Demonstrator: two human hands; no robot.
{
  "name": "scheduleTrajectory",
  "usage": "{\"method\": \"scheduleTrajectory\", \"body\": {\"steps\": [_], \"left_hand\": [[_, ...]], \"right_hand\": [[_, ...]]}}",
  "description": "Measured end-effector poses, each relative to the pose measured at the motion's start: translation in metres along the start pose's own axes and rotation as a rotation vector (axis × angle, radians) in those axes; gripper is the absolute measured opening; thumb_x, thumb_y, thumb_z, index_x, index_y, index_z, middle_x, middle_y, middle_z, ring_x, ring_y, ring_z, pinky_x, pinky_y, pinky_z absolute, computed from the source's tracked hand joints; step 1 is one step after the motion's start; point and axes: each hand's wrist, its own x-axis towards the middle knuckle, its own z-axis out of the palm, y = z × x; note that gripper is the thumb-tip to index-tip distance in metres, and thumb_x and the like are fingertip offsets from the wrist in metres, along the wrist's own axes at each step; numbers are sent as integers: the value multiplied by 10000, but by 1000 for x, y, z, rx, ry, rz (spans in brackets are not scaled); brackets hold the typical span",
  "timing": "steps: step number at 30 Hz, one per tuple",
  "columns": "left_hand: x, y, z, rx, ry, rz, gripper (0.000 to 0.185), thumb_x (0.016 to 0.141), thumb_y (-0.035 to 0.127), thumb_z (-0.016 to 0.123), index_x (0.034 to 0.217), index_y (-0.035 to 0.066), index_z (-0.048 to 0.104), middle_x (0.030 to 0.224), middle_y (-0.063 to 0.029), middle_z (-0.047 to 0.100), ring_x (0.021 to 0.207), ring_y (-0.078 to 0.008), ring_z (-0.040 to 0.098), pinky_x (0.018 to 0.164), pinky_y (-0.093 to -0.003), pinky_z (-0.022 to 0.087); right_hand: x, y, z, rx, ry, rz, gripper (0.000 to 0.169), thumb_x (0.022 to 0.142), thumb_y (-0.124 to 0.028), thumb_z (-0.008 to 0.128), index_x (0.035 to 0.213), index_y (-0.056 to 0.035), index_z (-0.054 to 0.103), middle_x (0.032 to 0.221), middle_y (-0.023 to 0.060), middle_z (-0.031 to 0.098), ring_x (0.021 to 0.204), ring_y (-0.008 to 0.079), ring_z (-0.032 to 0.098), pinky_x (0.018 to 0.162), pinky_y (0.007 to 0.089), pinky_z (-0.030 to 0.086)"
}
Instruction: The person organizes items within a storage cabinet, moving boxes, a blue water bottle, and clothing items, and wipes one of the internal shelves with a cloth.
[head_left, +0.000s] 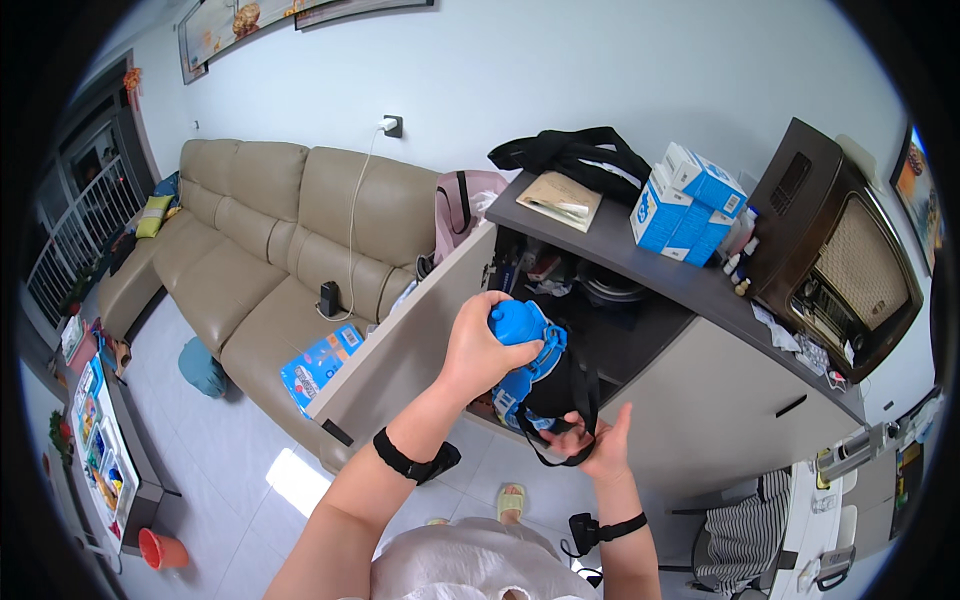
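My left hand (476, 349) grips the domed blue lid of a water bottle (517, 322), which hangs tilted before the open cabinet. The bottle has a blue collar and sits in a blue-and-black sleeve (551, 390). A black carrying strap (589, 382) loops down from it and passes across my right hand (600, 446). That hand is close to the bottle's lower end with its thumb and fingers spread; whether its fingertips touch the sleeve I cannot tell. Both forearms wear black straps with small devices.
The cabinet door (420, 330) swings out on the left; pots and packages lie on the dark shelf (652, 330). Blue-and-white boxes (682, 206), a black bag (577, 154), an envelope (559, 199) and a retro radio (840, 262) stand on top. A beige sofa (255, 277) lines the wall.
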Motion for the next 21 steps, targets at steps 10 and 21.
{"method": "scheduleTrajectory", "body": {"steps": [10, 21], "left_hand": [[17, 11, 2, -504, -95, -385, 516, 672, 102, 784, 1111, -11, 538, 935, -87, 584, 812, -142, 600, 711, -260, 516], [36, -8, 34, -552, 24, -451, 618, 675, 181, 793, 1155, -59, 486, 964, -132, 591, 833, -156, 602, 717, -285, 518]], "right_hand": [[79, 7, -39, -320, 431, -182, 152, 924, -120, 523, 1041, -74, 610, 960, 23, 609, 870, 151, 565, 794, 318, 470], [116, 83, -20, 183, -234, 369, 516, 942, -458, 415, 1194, -15, 498, 950, 170, 639, 930, 274, 619, 970, 422, 445]]}}
